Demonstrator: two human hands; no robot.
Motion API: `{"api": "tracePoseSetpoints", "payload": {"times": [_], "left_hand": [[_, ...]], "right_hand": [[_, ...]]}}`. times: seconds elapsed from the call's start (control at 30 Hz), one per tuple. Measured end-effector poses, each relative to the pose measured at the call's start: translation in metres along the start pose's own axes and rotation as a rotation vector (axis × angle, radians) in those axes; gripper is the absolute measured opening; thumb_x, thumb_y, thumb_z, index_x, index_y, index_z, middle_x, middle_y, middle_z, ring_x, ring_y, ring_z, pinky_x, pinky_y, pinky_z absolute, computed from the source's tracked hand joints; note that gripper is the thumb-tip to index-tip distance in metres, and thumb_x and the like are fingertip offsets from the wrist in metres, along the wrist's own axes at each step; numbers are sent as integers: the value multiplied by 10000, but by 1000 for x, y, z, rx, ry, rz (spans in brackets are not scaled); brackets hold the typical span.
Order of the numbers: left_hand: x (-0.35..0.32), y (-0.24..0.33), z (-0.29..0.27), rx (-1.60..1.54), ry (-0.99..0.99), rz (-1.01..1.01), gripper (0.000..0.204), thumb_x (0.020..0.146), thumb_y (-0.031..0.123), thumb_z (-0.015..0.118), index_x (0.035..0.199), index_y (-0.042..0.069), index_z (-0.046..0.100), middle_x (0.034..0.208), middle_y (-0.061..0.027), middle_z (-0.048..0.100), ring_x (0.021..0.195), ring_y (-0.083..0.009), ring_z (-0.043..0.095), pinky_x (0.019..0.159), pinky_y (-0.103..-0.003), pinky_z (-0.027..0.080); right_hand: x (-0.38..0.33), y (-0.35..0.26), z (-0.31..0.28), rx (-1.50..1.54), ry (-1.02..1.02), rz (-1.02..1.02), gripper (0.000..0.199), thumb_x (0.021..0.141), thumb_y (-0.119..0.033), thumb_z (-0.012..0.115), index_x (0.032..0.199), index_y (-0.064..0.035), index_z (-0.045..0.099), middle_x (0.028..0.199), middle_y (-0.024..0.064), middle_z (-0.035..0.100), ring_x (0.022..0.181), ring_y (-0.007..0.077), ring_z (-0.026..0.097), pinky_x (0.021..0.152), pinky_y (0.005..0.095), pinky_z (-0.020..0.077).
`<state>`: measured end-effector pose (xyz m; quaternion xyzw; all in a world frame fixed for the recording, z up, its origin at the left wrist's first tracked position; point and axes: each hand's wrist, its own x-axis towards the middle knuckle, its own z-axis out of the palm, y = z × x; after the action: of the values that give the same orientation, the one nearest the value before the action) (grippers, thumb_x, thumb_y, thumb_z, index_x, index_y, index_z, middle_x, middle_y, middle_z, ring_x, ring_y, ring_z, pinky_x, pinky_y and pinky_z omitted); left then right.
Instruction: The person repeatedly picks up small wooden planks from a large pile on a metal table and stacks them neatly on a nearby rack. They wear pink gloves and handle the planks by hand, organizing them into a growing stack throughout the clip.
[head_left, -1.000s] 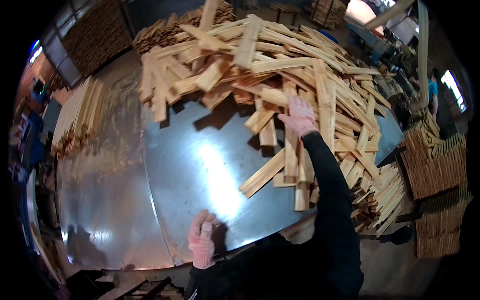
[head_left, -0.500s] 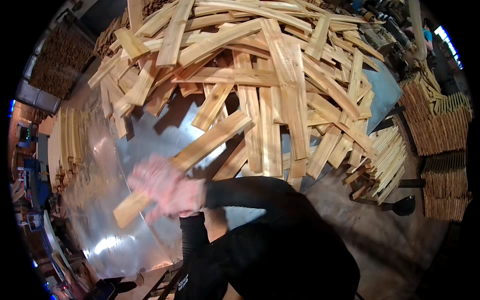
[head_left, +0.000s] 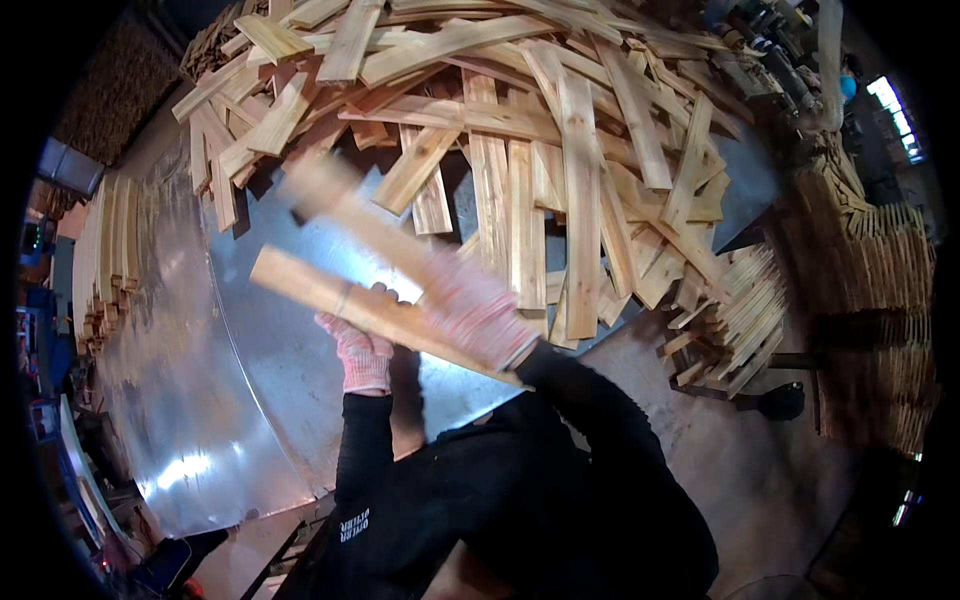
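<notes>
My left hand (head_left: 362,352), in a pink knit glove, grips a long pale wooden slat (head_left: 310,288) that slants from upper left to lower right above the metal table (head_left: 200,400). My right hand (head_left: 475,310), also gloved and blurred by motion, holds a second slat (head_left: 345,205) just above the first one. Both slats sit over the table's near part. A big loose heap of similar wooden slats (head_left: 560,150) covers the far half of the table, right behind my hands.
A neat stack of slats (head_left: 110,260) lies at the table's left edge. More slats (head_left: 735,310) spill off the right edge toward the floor. Tall bundled stacks (head_left: 880,300) stand at the right. A dark stand base (head_left: 780,400) rests on the floor.
My right hand pulled a slat from the heap and brought it near. My left hand left the table's front edge and now grips a slat; the right holds another.
</notes>
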<state>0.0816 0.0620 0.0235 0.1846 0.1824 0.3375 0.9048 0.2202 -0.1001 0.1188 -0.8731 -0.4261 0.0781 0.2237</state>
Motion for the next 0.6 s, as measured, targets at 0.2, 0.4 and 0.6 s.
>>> {"api": "tracePoseSetpoints", "payload": {"times": [0.2,0.4,0.6], "left_hand": [[-19,-50,-9,340,502,-52,372,905,142,682,1246,57,559,1170,-134,638,1063,-314,648,935,-494,549],[-48,-78,56,412,309,-7,443,971,204,599,1356,20,482,1239,-176,632,1113,-340,637,984,-499,533],[-43,-86,44,332,381,-23,520,984,354,619,1386,60,471,1273,-155,611,1132,-312,632,975,-476,542]], "right_hand": [[15,115,-32,-293,561,341,789,860,-501,660,1475,-61,436,1408,178,492,1317,368,441,1145,473,290],[30,215,-37,-14,308,249,627,872,-316,668,1416,-59,493,1370,188,547,1263,375,509,1089,480,381],[2,98,-35,151,-38,-281,387,856,-251,623,1206,-87,614,1089,158,669,954,349,653,805,458,560]]}}
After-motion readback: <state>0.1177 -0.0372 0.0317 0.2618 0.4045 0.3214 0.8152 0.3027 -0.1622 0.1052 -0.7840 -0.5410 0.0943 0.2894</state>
